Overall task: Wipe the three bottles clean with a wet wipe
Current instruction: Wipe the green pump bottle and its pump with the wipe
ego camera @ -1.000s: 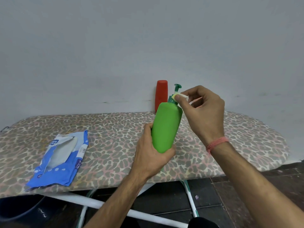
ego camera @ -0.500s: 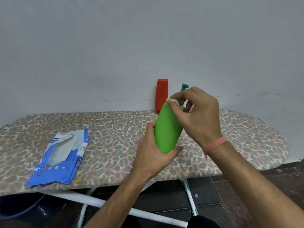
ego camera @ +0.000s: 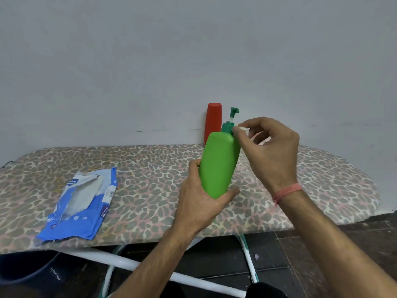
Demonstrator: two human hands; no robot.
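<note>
So the right hand (ego camera: 271,151) has a tight pinch grip on a small wadded wet wipe (ego camera: 243,129), thumb and forefinger closed on it, pressed right where the shoulder of the green pump bottle (ego camera: 219,164) meets its dark green collar. Just below that, the left hand (ego camera: 200,198) is wrapped around the bottle's lower half, fingers curled under the base, holding it up off the surface and tilted a bit, I'd guess so the neck is easy to get at. Right behind the bottle, a red bottle (ego camera: 213,122) stands upright against the wall, probably waiting its turn. I can't spot a third bottle anywhere. Way off to the left of both hands, the blue wipes pack (ego camera: 81,201) lies flat on the leopard-print ironing board (ego camera: 322,181), flap open.
</note>
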